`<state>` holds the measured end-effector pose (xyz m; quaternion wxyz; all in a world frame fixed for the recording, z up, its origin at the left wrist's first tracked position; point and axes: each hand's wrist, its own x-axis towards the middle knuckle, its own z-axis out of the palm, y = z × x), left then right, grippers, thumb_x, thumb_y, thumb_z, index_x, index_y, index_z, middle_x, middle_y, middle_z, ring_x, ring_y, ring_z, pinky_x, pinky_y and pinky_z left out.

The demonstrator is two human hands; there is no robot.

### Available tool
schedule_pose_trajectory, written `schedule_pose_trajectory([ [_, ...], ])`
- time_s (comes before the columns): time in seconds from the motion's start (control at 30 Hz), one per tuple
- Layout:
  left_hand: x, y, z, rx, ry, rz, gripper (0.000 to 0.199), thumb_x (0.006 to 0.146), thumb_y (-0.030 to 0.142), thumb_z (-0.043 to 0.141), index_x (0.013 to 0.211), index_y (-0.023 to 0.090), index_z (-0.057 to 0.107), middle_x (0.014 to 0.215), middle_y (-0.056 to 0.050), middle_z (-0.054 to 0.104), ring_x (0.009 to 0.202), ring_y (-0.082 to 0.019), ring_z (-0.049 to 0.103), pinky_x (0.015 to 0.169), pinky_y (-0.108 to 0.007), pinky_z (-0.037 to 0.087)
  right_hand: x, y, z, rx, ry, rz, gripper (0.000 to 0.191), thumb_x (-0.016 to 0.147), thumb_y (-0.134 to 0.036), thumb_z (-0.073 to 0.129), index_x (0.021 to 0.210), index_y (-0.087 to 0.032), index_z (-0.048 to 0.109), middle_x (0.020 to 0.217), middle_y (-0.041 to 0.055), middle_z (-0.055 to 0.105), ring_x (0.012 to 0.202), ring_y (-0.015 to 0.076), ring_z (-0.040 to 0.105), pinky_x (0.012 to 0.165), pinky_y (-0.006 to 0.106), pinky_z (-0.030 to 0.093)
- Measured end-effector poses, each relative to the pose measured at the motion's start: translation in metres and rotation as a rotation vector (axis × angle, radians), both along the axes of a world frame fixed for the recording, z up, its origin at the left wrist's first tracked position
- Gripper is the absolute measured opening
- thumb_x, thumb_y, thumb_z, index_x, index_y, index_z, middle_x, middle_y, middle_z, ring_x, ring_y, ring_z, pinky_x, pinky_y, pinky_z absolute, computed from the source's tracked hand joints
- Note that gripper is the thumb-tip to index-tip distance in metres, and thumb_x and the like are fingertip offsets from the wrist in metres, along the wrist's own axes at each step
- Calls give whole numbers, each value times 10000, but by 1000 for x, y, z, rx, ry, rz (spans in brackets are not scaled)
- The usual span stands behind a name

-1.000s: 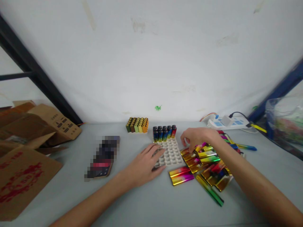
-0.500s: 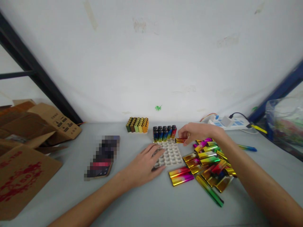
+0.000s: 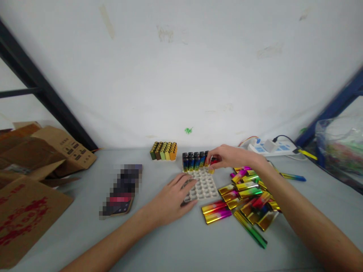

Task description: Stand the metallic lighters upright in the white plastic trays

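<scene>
A white tray with rows of small wells (image 3: pixel 202 185) lies on the table, its back rows filled with upright lighters (image 3: pixel 195 161) in blue, gold and dark tones. My left hand (image 3: pixel 176 196) rests at the tray's left edge, fingers spread, holding nothing. At the tray's back right corner my right hand (image 3: pixel 222 156) pinches a red and gold lighter (image 3: pixel 212 164), upright over the wells and partly hidden by the fingers. To the right lies a pile of shiny lighters (image 3: pixel 249 192) in gold, green, red and purple.
A second block of upright lighters (image 3: pixel 163 151) stands near the wall. A phone (image 3: pixel 121 190) lies left of my left hand. Cardboard boxes (image 3: pixel 34 207) fill the far left. A power strip (image 3: pixel 272 147) with cables sits at the back right, near a plastic bag (image 3: pixel 340 141).
My right hand has moved slightly left to the tray's back corner, and its lighter has turned from lying sideways to upright. My left hand stays at the tray.
</scene>
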<state>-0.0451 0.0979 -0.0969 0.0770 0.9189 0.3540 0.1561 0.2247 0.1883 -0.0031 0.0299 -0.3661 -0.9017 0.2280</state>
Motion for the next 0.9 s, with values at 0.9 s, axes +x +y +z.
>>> schedule_pose_trajectory([
  [0.9, 0, 0, 0, 16, -18, -3, 509, 990, 392, 581, 1454, 212, 470, 1424, -134, 530, 1383, -302, 442, 1159, -498, 425, -9, 1, -2, 116, 77, -44, 283, 942, -364, 623, 1079, -156, 757, 818, 59, 763, 693, 154, 655, 677, 284, 467],
])
